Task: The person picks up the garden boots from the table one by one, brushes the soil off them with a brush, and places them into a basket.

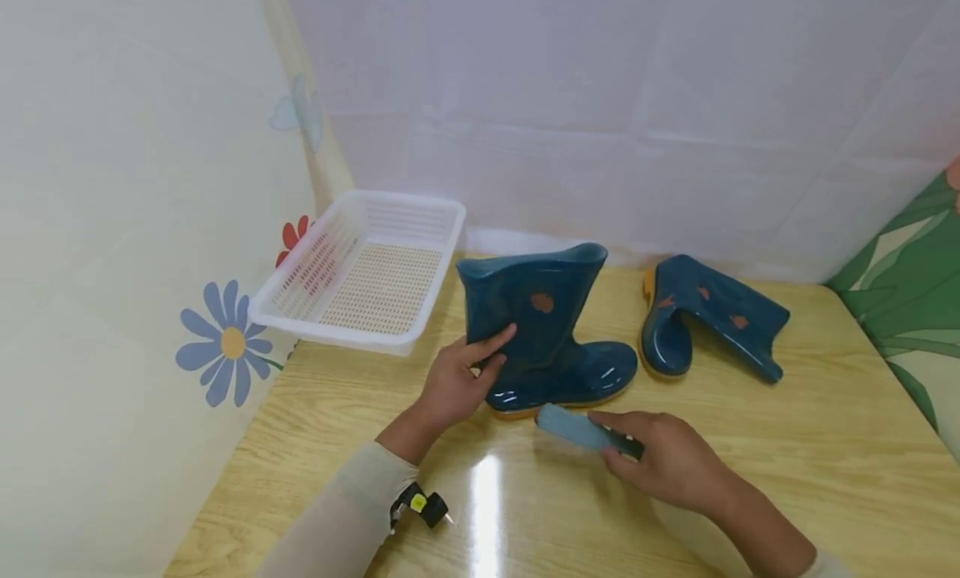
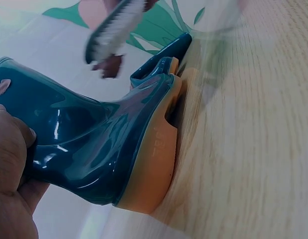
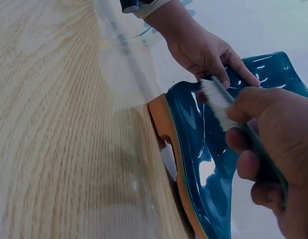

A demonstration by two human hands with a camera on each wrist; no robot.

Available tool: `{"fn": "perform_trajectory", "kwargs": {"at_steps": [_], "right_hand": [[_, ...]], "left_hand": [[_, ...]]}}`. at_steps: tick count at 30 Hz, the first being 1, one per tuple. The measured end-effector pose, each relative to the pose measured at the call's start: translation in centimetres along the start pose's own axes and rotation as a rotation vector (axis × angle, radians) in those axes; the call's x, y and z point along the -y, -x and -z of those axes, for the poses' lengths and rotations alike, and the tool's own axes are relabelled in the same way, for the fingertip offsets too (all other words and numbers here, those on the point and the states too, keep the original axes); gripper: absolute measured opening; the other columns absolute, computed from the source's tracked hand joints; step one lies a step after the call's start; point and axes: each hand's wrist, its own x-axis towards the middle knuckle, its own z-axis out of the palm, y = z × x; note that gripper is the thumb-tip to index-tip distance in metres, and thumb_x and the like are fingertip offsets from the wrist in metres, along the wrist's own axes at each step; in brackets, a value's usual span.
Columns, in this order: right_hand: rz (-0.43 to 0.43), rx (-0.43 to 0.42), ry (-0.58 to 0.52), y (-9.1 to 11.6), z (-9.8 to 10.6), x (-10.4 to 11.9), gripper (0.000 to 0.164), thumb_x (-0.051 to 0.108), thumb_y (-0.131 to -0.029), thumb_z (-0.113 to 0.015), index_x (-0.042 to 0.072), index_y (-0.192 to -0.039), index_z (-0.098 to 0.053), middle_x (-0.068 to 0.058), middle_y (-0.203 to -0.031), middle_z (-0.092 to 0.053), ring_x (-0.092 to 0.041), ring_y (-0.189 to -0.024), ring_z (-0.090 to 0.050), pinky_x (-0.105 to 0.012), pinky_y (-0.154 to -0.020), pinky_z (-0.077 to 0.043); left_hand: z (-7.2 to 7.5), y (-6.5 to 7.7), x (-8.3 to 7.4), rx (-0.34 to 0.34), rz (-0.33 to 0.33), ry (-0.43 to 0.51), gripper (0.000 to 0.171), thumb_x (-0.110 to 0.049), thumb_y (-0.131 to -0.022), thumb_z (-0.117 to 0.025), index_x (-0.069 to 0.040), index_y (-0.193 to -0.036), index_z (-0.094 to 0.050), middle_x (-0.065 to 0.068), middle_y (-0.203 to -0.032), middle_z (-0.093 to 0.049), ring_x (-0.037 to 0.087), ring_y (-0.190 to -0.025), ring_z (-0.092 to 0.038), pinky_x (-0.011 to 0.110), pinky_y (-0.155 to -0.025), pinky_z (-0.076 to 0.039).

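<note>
A glossy dark blue rubber boot (image 1: 540, 345) with an orange sole (image 2: 149, 164) stands upright on the table, toe to the right in the head view. My left hand (image 1: 457, 382) grips the back of its shaft above the heel, thumb and fingers (image 3: 243, 69) on opposite sides. Between the fingers and thumb of my right hand (image 1: 671, 461) is a scrub brush (image 1: 573, 428) with a dark green back. Its white bristles (image 3: 218, 102) show in the right wrist view. In the head view the brush is just in front of the boot's sole; the palm hides part of its handle.
A second blue boot (image 1: 720, 311) lies on its side at the right, near the back of the wooden table (image 1: 810, 453). At the back left sits a white plastic basket (image 1: 408, 341). Pale cloth (image 1: 525, 103) hangs behind, and a flower-printed sheet (image 1: 97, 311) borders the left side.
</note>
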Motion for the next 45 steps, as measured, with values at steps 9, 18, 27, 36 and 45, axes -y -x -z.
{"fn": "perform_trajectory", "kwargs": {"at_steps": [9,18,27,36,45], "right_hand": [[0.139,-0.378,0.055,-1.0,-0.3,0.6,0.049,0.011,-0.085,-0.081,0.004,-0.132,-0.069,0.009,-0.081,-0.063,0.0,-0.064,-0.045,-0.02,-0.055,-0.04],[0.195,-0.543,0.049,-2.3,0.1,1.1,0.051,0.044,-0.102,-0.06,0.004,-0.131,-0.07,0.009,-0.073,-0.055,-0.001,-0.06,-0.043,-0.018,-0.051,-0.036],[0.238,-0.66,0.136,-3.5,1.0,2.0,0.06,0.052,-0.104,-0.051,0.002,-0.128,-0.071,-0.008,-0.078,-0.066,-0.012,-0.06,-0.054,-0.027,-0.048,-0.043],[0.265,-0.701,0.188,-4.2,1.7,2.6,0.056,0.048,-0.105,-0.051,0.001,-0.128,-0.071,-0.018,-0.09,-0.072,-0.02,-0.063,-0.06,-0.034,-0.048,-0.046],[0.214,-0.662,0.165,-4.4,1.7,2.7,0.052,0.043,-0.103,-0.057,0.002,-0.133,-0.068,-0.018,-0.09,-0.072,-0.018,-0.063,-0.058,-0.033,-0.048,-0.044]], "left_hand": [[0.0,0.0,0.1,0.008,0.001,0.016,0.045,0.003,-0.093,-0.072,-0.009,-0.136,-0.067,0.024,-0.116,-0.07,0.022,-0.089,-0.072,0.033,-0.071,-0.059],[0.0,-0.1,0.0,0.015,-0.009,0.01,0.044,0.001,-0.093,-0.072,-0.01,-0.135,-0.068,0.02,-0.117,-0.071,0.017,-0.084,-0.07,0.031,-0.069,-0.058],[-0.1,0.1,-0.1,0.005,-0.032,0.0,0.043,0.001,-0.093,-0.073,-0.01,-0.134,-0.069,0.015,-0.101,-0.072,0.013,-0.075,-0.063,0.028,-0.064,-0.056],[0.0,0.0,-0.1,0.026,-0.016,0.003,0.043,0.001,-0.093,-0.072,-0.011,-0.134,-0.07,0.01,-0.089,-0.067,0.012,-0.073,-0.061,0.027,-0.063,-0.055],[0.0,0.1,-0.1,0.024,-0.059,0.01,0.043,0.003,-0.091,-0.072,-0.009,-0.133,-0.07,0.01,-0.088,-0.067,0.012,-0.072,-0.062,0.027,-0.062,-0.055]]}}
